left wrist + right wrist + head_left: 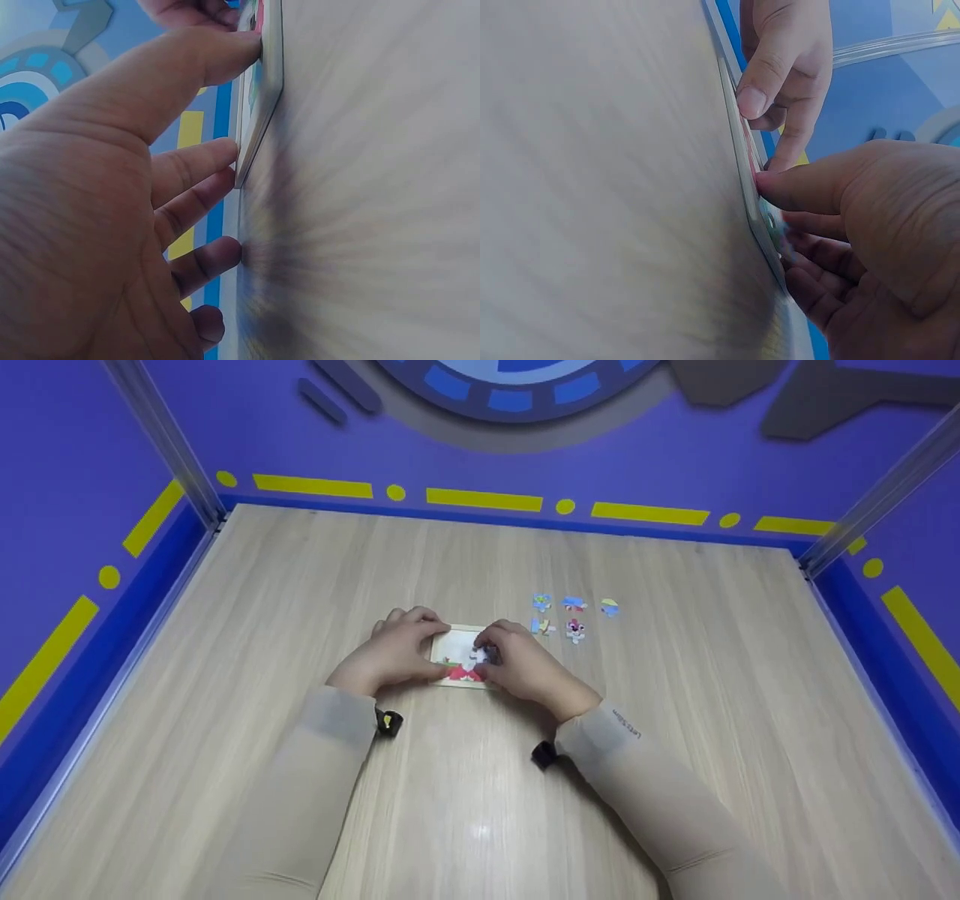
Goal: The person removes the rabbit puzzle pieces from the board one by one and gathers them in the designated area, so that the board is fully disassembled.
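Note:
A small jigsaw tray [452,643] with a pale rim lies on the table between both hands. Red pieces [465,674] fill part of its near side; white backing shows farther in. My left hand [396,651] rests on the tray's left end, thumb at the near rim, index finger by the far corner, fingers fairly straight. Over the right end, my right hand [527,669] pinches a puzzle piece [786,238], blue-green and blurred in the right wrist view. Its thumb touches the near rim beside the red pieces. The fingers hide much of the held piece.
Right of the tray lie several loose pieces in two rows, among them a red one with a face [575,630] and a yellow-and-blue one [610,606]. Purple-blue walls [480,472] with yellow marks enclose the wooden table [480,787].

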`<action>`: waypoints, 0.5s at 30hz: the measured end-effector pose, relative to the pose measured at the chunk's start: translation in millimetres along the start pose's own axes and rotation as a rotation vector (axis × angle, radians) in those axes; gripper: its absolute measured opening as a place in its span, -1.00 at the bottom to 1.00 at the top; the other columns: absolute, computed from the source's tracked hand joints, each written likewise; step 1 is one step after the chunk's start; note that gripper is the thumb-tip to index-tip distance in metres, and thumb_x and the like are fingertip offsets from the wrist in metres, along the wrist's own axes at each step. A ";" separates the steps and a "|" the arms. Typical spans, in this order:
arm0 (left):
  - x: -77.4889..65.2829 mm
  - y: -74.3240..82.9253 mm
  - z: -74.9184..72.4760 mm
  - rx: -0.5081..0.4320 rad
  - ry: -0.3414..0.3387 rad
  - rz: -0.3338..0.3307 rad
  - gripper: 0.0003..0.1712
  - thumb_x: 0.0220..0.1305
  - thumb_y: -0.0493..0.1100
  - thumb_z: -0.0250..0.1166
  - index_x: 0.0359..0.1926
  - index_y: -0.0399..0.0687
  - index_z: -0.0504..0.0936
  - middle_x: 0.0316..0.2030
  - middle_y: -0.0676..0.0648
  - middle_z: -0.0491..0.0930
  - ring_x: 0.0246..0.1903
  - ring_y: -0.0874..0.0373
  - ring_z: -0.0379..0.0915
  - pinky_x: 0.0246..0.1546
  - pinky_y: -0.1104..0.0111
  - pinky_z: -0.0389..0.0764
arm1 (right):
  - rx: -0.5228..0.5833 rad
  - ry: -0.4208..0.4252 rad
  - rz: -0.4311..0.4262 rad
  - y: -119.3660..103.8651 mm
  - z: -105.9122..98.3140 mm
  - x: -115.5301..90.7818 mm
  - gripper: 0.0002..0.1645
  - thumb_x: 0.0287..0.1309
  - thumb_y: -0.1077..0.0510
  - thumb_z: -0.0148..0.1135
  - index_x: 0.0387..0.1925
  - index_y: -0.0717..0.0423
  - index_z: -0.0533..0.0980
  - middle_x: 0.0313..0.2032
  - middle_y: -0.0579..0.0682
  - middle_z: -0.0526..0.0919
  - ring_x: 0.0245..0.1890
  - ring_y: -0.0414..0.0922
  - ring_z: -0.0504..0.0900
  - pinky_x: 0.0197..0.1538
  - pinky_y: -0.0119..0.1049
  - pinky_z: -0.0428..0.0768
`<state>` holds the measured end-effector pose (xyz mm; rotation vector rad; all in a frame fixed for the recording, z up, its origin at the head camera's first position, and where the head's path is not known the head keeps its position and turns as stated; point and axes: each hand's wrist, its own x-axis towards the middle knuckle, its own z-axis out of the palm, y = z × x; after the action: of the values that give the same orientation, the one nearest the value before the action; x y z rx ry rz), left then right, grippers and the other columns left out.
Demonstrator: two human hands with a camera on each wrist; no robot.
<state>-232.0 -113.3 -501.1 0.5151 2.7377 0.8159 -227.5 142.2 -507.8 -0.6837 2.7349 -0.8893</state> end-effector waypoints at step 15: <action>0.3 -0.3 0.7 0.019 0.003 0.022 -0.13 0.33 0.17 0.55 0.58 0.01 0.60 0.59 -0.09 0.45 0.57 -0.20 0.23 0.53 -0.17 0.26 | 0.003 -0.002 -0.034 -1.0 -2.1 -0.9 -0.66 0.46 0.17 0.47 0.17 0.20 0.69 0.10 0.13 0.75 0.14 0.09 0.59 0.27 0.05 0.61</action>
<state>-232.2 -113.1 -501.9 0.5485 2.7501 0.7965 -227.0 143.0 -505.5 -0.7319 2.7273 -0.8996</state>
